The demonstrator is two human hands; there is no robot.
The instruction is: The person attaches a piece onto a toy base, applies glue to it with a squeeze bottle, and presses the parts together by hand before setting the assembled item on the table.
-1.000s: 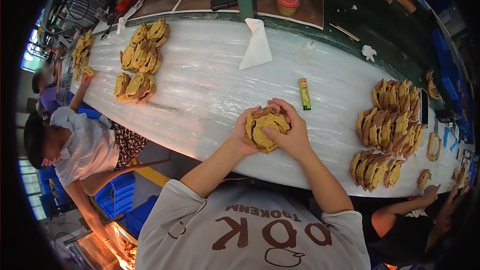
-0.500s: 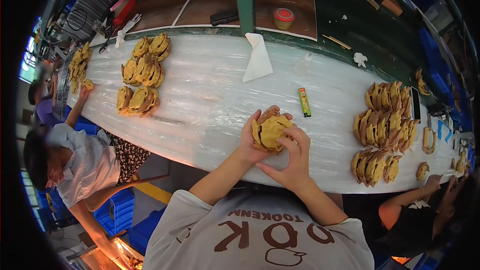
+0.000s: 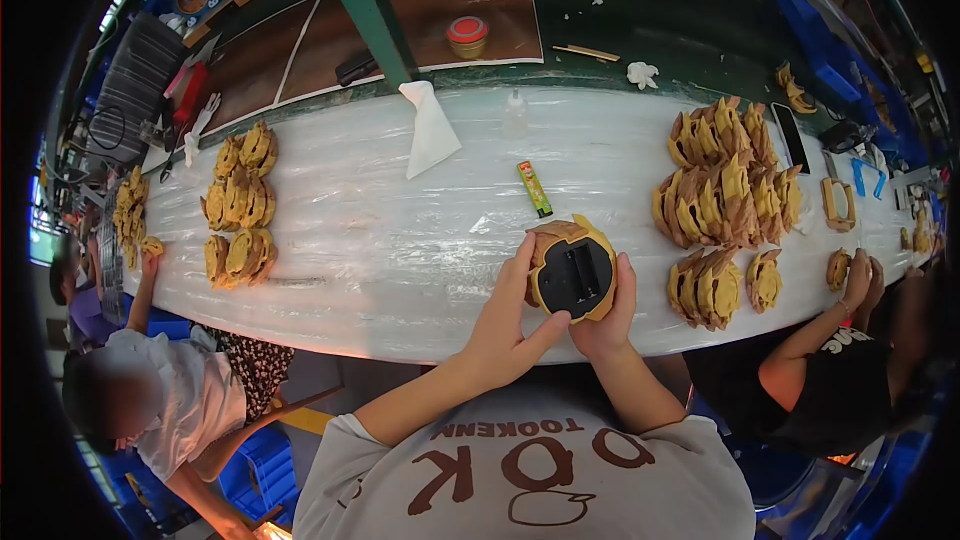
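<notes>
Above the table's near edge, a yellow-and-brown sculpted piece (image 3: 575,275) is held between my two hands. Its black underside, with an uncovered battery compartment, faces up towards me. My left hand (image 3: 512,328) grips the left side, its thumb pressing along the lower rim. From the right, my right hand (image 3: 612,318) wraps around the other edge; some of its fingers are hidden beneath. Just beyond the piece lies a small green-and-yellow packet (image 3: 535,189). Farther back are a small clear bottle (image 3: 515,110) and a folded white paper (image 3: 428,130).
Similar pieces stand in rows on the right (image 3: 725,180) and the left (image 3: 240,200) of the plastic-covered table (image 3: 360,240). A green post (image 3: 365,10) rises behind it, near a red-lidded jar (image 3: 467,37). Co-workers (image 3: 170,370) sit on both sides.
The piece has been turned over, from its yellow sculpted face to its black underside. My hands have shifted to hold it by both sides. The whole view has swung to the right.
</notes>
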